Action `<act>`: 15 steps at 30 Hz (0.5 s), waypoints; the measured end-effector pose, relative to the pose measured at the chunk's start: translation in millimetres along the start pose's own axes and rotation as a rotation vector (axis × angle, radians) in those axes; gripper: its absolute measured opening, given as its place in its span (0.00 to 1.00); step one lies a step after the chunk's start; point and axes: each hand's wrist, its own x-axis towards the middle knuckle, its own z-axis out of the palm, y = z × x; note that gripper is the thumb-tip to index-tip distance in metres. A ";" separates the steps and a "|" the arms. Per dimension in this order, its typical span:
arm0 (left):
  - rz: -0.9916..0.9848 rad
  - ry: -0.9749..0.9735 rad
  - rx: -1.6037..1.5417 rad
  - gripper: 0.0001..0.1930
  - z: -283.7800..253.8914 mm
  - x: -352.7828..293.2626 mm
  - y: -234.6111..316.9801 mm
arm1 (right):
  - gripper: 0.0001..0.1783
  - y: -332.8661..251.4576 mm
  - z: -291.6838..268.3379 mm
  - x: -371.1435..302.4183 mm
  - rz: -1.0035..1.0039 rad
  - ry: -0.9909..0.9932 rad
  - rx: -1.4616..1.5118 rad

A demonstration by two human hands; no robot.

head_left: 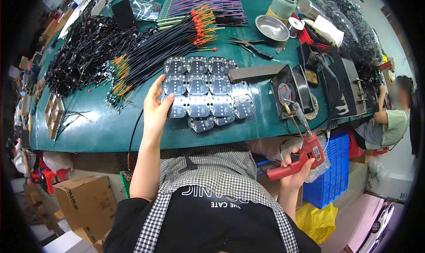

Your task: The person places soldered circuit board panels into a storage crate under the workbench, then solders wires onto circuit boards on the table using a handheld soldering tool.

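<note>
Your left hand rests spread on the circuit boards near the table's front edge, your right hand grips the red soldering gun, and seemingly no wires are attached yet.

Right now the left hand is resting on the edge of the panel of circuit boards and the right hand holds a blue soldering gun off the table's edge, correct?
Not quite: the soldering gun is red, not blue; the blue thing beside it is a plastic crate. The head view shows this. The rest stands: the left hand rests on the edge of the panel of circuit boards, and the right hand holds the gun off the table's edge.
</note>
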 end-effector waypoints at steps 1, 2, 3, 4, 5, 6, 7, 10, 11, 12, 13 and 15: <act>-0.009 0.003 0.008 0.31 -0.4 -1.4 2.0 | 0.35 1.8 -1.7 2.8 0.015 0.012 -0.003; -0.053 0.015 -0.033 0.31 -0.7 -3.4 4.7 | 0.35 2.5 -2.6 5.6 0.028 0.003 -0.022; -0.075 -0.006 -0.089 0.31 -0.9 -4.5 7.4 | 0.35 3.0 -3.2 8.3 0.038 -0.010 -0.027; -0.117 0.021 -0.139 0.31 -0.5 -6.2 9.8 | 0.35 3.7 -3.2 10.2 0.046 -0.022 -0.020; -0.144 0.023 -0.150 0.33 0.8 -8.4 11.0 | 0.36 4.5 -3.0 12.0 0.056 -0.016 -0.018; -0.108 -0.024 -0.147 0.33 1.7 -11.3 11.5 | 0.37 5.7 -2.8 13.0 0.063 -0.011 -0.004; -0.099 -0.025 -0.131 0.34 4.1 -15.0 10.5 | 0.38 6.8 -2.6 14.1 0.060 -0.013 0.035; -0.178 -0.095 0.075 0.37 8.6 -27.3 4.4 | 0.38 8.9 -4.2 15.6 0.064 -0.003 0.045; -0.169 -0.105 0.140 0.37 11.7 -30.6 0.8 | 0.38 8.9 -5.0 15.5 0.066 -0.003 0.018; -0.140 -0.134 0.136 0.37 13.5 -33.8 -2.1 | 0.38 9.0 -5.8 15.4 0.068 -0.003 0.010; -0.094 -0.160 0.341 0.37 14.1 -36.1 -3.7 | 0.38 8.9 -6.4 15.3 0.072 -0.006 0.020; -0.027 -0.224 0.538 0.37 14.8 -40.4 -5.0 | 0.39 9.2 -6.0 13.6 0.085 -0.032 -0.012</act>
